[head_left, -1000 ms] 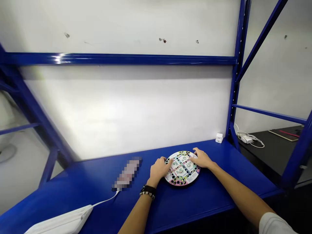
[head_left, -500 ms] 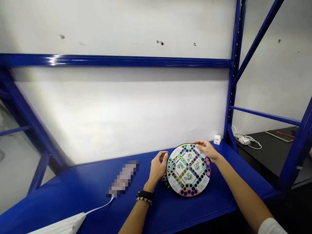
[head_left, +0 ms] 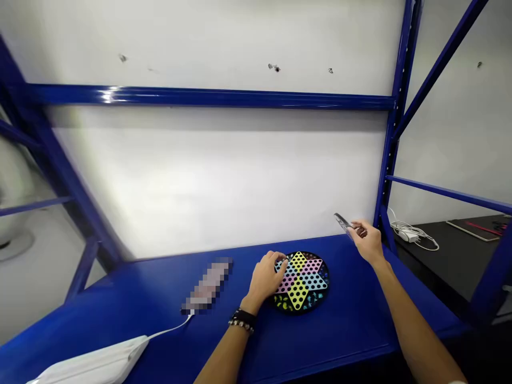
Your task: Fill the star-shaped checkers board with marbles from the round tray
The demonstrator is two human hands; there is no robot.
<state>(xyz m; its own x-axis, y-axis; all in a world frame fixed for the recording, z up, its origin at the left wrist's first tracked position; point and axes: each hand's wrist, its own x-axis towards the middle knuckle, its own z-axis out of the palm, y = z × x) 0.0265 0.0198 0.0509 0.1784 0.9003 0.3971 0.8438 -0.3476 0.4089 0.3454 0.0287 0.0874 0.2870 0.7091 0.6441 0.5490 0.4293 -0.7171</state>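
Now, a round black Chinese checkers board [head_left: 302,280], its holes set in a six-pointed star of yellow, pink and blue, lies flat on a glossy blue steel shelf [head_left: 340,325], near the shelf's middle. The left hand [head_left: 264,280] sits on the board's left edge, fingers curled against it; whether they actually grip the rim, I cannot tell. The right hand [head_left: 368,241] is raised well to the right of the board and pinches a slim silvery object [head_left: 342,223] between thumb and fingers; the object is too blurred to name. Black beaded bracelets [head_left: 242,320] circle the left wrist. Left of the board lies a pixelated flat item [head_left: 208,285], joined by a thin white cable [head_left: 168,328] to a white rectangular pack [head_left: 90,368].
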